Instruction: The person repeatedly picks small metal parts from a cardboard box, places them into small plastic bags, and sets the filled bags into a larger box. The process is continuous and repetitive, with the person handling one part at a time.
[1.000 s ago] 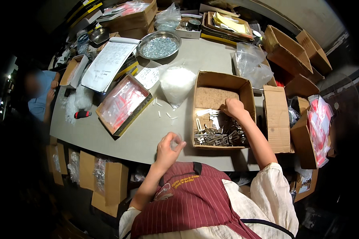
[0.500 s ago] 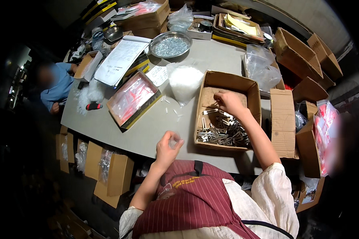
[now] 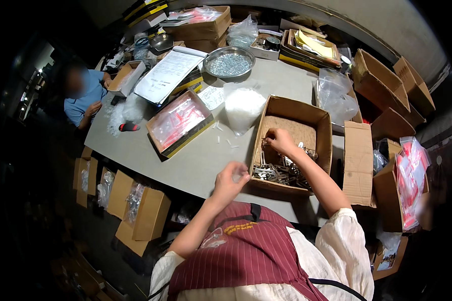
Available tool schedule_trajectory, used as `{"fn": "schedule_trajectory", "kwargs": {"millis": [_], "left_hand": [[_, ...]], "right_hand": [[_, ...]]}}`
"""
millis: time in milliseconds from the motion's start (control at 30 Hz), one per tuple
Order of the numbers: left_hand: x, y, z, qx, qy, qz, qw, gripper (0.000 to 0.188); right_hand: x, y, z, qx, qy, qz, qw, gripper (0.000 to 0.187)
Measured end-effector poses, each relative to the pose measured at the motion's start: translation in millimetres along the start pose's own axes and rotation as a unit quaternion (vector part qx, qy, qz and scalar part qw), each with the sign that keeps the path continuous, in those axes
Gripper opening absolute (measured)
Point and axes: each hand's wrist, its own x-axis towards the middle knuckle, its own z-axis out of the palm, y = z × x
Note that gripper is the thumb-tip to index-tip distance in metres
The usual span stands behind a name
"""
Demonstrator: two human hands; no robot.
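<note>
Across the grey tabletop (image 3: 196,170) spread a steel basin (image 3: 229,76) of small silvery pieces, a bag of white material (image 3: 243,108), some papers (image 3: 171,75) and a red-and-black tool (image 3: 129,127). Brown cartons (image 3: 381,80) crowd the right side under a pale wall, the floor beyond is dark, and a co-worker in blue (image 3: 88,98) sits at the far left.

Compared with a second ago, the right hand (image 3: 282,143) has shifted toward the left wall of the cardboard box (image 3: 297,106), and the left hand (image 3: 231,180) has come up just beside its near left corner (earlier a clear gap lay between them).

The metal clips (image 3: 281,173) lie heaped in the near half of that box, which stands with its longer side running roughly away from the person. They point every way: one near the left wall runs away from the person, others crosswise. The right thumb and forefinger are pinched nearly together above them; whether they grip a clip, I cannot tell. The left fingers curl closed around clear plastic (image 3: 239,172), too blurred to show its direction.
</note>
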Motion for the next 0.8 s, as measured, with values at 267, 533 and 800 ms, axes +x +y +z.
{"fn": "schedule_trajectory", "kwargs": {"millis": [267, 533, 800], "left_hand": [[17, 20, 1, -0.037, -0.029, 0.001, 0.999, 0.027], [25, 12, -4, -0.014, 0.007, 0.057, 0.998, 0.023], [28, 14, -5, -0.025, -0.026, 0.004, 0.999, 0.025]], "right_hand": [[-3, 4, 14, -0.095, 0.056, -0.035, 0.993, 0.026], [-51, -108, -63, 0.137, 0.053, -0.081, 0.986, 0.019], [-90, -156, -54, 0.012, -0.169, -0.215, 0.962, 0.027]]}}
